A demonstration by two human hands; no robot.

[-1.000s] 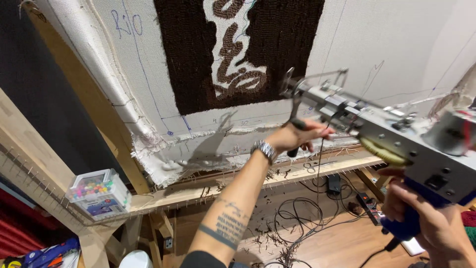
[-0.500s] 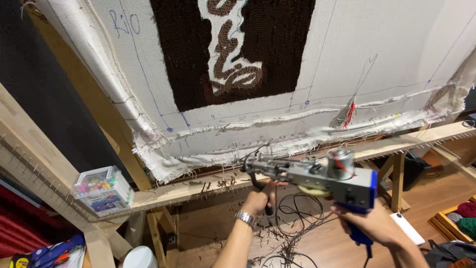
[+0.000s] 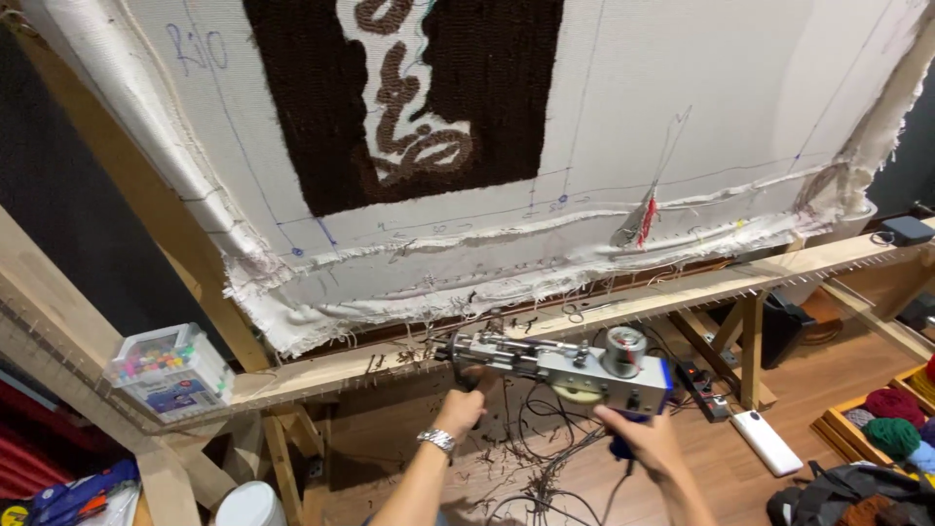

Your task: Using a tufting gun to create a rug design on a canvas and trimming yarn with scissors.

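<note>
Large white backing cloth (image 3: pixel 682 117) stretched on a slanted wooden frame (image 3: pixel 760 278) fills the upper frame. Only a dark brown tufted rectangle (image 3: pixel 487 88) with a cream and brown looping figure (image 3: pixel 404 127) at top centre is filled — by the look of it, most of the cloth inside the blue pen grid lines remains bare, so the work looks early to middling. Loose yarn ends (image 3: pixel 545 477) lie on the wood floor, lower centre.

Silver metal tufting gun with a blue handle (image 3: pixel 570 365) sits low centre, below the frame's bottom rail and apart from the cloth — not stitching at this moment.

Right hand (image 3: pixel 643 443), lower centre-right, fingers curled tight round the blue grip. Left hand (image 3: pixel 460 409), wristwatch on the wrist, fingers closed round the front handle under the gun's nose.

Clear plastic box of coloured bits (image 3: pixel 170 370) rests on the rail, lower left.
</note>
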